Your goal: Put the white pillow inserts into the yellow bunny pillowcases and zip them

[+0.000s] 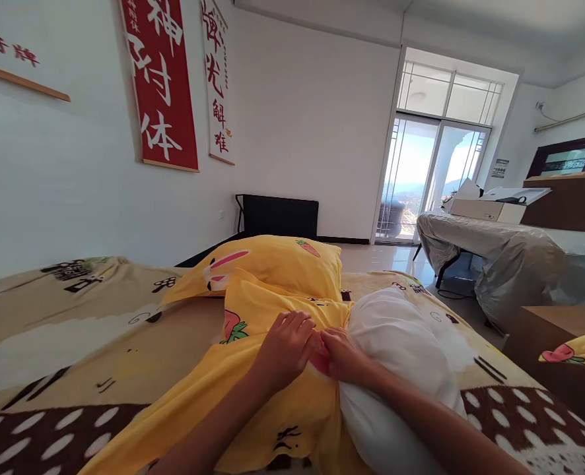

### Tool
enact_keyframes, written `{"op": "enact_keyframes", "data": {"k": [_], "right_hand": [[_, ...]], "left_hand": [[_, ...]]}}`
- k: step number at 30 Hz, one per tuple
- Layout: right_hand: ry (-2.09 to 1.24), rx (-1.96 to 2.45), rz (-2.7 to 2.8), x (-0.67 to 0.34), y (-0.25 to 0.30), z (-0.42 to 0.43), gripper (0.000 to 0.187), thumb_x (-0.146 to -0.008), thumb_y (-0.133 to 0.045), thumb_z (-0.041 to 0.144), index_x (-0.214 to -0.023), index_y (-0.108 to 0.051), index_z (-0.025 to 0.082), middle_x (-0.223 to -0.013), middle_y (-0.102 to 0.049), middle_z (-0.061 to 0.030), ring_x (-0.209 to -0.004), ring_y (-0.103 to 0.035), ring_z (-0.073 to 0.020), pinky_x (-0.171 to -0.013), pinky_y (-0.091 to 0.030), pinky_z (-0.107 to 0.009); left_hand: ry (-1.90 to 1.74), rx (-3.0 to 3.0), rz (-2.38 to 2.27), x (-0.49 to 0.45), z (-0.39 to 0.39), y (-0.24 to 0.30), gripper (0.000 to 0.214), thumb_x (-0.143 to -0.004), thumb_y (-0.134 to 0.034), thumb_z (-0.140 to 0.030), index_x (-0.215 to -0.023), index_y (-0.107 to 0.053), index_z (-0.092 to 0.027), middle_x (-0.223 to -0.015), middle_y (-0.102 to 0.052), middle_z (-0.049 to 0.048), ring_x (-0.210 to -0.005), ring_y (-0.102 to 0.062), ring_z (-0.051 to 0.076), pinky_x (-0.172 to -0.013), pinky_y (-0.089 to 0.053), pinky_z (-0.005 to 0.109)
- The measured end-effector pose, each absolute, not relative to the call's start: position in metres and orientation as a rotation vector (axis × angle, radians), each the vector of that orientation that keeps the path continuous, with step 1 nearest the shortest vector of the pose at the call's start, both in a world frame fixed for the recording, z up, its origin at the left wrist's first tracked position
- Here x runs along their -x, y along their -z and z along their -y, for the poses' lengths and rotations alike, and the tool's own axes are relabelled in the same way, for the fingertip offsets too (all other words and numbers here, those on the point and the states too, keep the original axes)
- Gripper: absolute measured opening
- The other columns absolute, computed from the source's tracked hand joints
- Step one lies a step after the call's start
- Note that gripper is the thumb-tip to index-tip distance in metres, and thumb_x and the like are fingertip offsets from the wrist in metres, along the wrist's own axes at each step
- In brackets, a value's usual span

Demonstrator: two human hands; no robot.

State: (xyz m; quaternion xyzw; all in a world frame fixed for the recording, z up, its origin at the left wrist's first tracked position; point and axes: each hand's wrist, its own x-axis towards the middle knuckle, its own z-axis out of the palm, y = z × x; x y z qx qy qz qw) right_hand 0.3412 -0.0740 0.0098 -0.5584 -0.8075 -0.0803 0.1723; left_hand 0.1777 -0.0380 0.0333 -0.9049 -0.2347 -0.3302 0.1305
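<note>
A yellow pillowcase (pixel 292 402) with a carrot print lies spread on the bed in front of me, loose and wrinkled. My left hand (pixel 290 343) has its fingers closed on the cloth near the middle. Close beside it, my right hand (pixel 344 353) pinches the same cloth, with a pink printed patch bunched between the two hands. A plump white pillow (pixel 396 323) rests against the pillowcase's right side, partly covered by my right forearm. Behind the cloth sits a filled yellow pillow (pixel 277 264) with rabbit and carrot prints.
A beige and brown patterned blanket (pixel 138 356) covers the bed. On the right, a plastic-covered table (pixel 500 244) holds boxes. A cardboard box (pixel 560 336) stands by the bed, with yellow printed cloth (pixel 584 349) at its side. Glass doors (pixel 421 165) are at the back.
</note>
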Motion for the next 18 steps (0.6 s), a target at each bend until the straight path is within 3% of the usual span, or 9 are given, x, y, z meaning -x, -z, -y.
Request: {"op": "enact_keyframes", "data": {"k": [4, 8, 12, 15, 18], "right_hand": [[0.284, 1.627, 2.217, -0.343, -0.039, 0.078, 0.005, -0.08, -0.054, 0.022, -0.078, -0.054, 0.018, -0.082, -0.063, -0.0054, -0.075, -0.056, -0.0168, -0.063, -0.035, -0.025], [0.387, 1.659, 2.143, -0.35, -0.078, 0.102, 0.011, -0.08, -0.053, 0.016, -0.09, -0.057, 0.019, -0.092, -0.064, -0.0054, -0.083, -0.056, -0.0174, -0.066, -0.035, -0.025], [0.775, 1.64, 2.157, -0.355, -0.115, 0.129, 0.02, -0.082, -0.048, 0.009, -0.095, -0.058, 0.021, -0.091, -0.062, -0.0053, -0.086, -0.053, -0.0182, -0.067, -0.034, -0.027], [1.134, 1.556, 2.245, -0.355, -0.133, 0.131, 0.023, -0.09, -0.038, 0.01, -0.093, -0.059, 0.017, -0.087, -0.06, -0.0094, -0.082, -0.051, -0.0204, -0.068, -0.035, -0.032], [1.23, 1.481, 2.341, -0.354, -0.136, 0.119, 0.027, -0.095, -0.033, 0.014, -0.098, -0.06, 0.014, -0.089, -0.06, -0.0113, -0.084, -0.053, -0.0197, -0.071, -0.041, -0.033]], "left_hand": [[0.89, 2.483, 0.581, -0.143, 0.05, -0.044, 0.031, -0.091, -0.038, -0.022, -0.116, -0.055, -0.014, -0.122, -0.058, 0.0128, -0.117, -0.05, 0.026, -0.096, -0.037, 0.041], [0.816, 2.47, 0.545, -0.141, 0.06, -0.045, 0.048, -0.092, -0.038, -0.034, -0.138, -0.04, -0.018, -0.145, -0.04, 0.0125, -0.134, -0.035, 0.029, -0.105, -0.031, 0.046], [0.863, 2.6, 0.636, -0.165, 0.059, -0.049, 0.06, -0.093, -0.031, -0.045, -0.147, -0.025, -0.018, -0.149, -0.034, 0.0137, -0.139, -0.027, 0.029, -0.109, -0.027, 0.051], [0.995, 2.672, 0.7, -0.2, 0.054, -0.058, 0.057, -0.095, -0.027, -0.039, -0.146, -0.024, -0.014, -0.149, -0.033, 0.0162, -0.142, -0.02, 0.027, -0.112, -0.02, 0.052], [1.171, 2.911, 0.923, -0.241, 0.045, -0.064, 0.054, -0.091, -0.034, -0.02, -0.145, -0.028, -0.017, -0.153, -0.024, 0.0121, -0.144, -0.007, 0.024, -0.116, -0.005, 0.051]]}}
